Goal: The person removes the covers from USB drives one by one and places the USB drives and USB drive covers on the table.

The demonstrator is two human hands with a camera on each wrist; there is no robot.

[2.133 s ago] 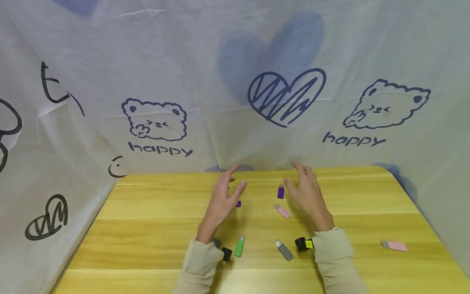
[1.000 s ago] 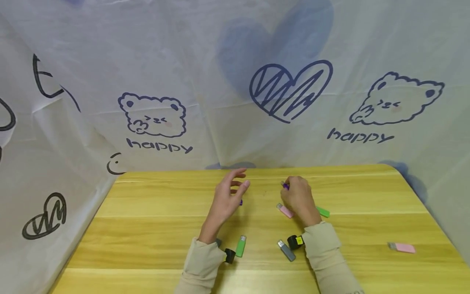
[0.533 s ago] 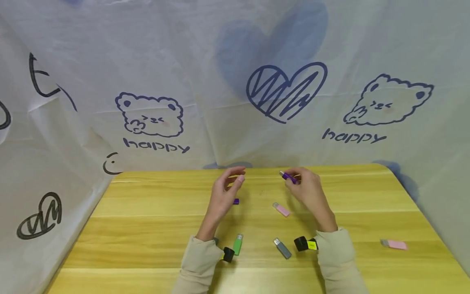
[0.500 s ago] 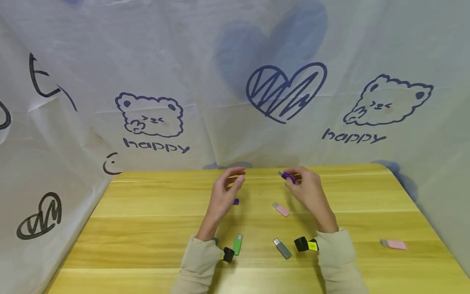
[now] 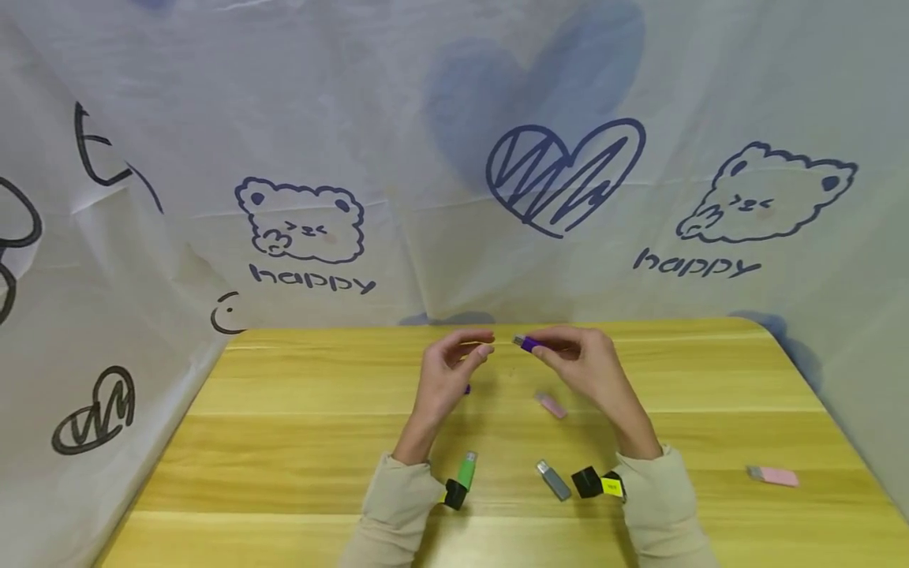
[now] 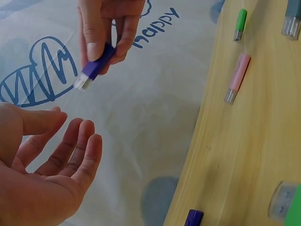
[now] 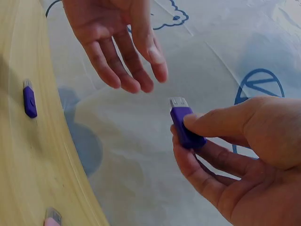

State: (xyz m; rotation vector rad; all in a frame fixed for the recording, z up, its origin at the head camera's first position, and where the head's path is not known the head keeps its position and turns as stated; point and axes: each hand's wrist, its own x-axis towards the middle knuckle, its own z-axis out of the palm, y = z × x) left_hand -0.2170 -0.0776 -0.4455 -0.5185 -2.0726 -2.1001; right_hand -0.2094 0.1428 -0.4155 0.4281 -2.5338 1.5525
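Between thumb and fingers my right hand (image 5: 589, 367) pinches a purple USB stick (image 7: 184, 123), raised above the table's far part. Its clear-capped metal end points left, toward my left hand (image 5: 447, 375). That left hand holds nothing; its fingers are loosely bent, with thumb and fingertips apart, a short gap from the stick's tip. A second purple USB stick (image 7: 29, 100) lies on the table, mostly hidden behind the left hand in the head view. Nearer me on the table lies a pink USB stick (image 5: 551, 405).
On the wooden table (image 5: 284, 457) lie a green USB stick (image 5: 466, 472) by the left wrist, a grey one (image 5: 554, 480) by the right, and another pink one (image 5: 772, 476) far right. Another green stick (image 6: 241, 23) shows in the left wrist view. A printed cloth (image 5: 426, 158) hangs behind.
My right hand reached down, took hold of the purple USB stick and lifted it, then carried it left toward the left hand. The left hand has hardly moved.
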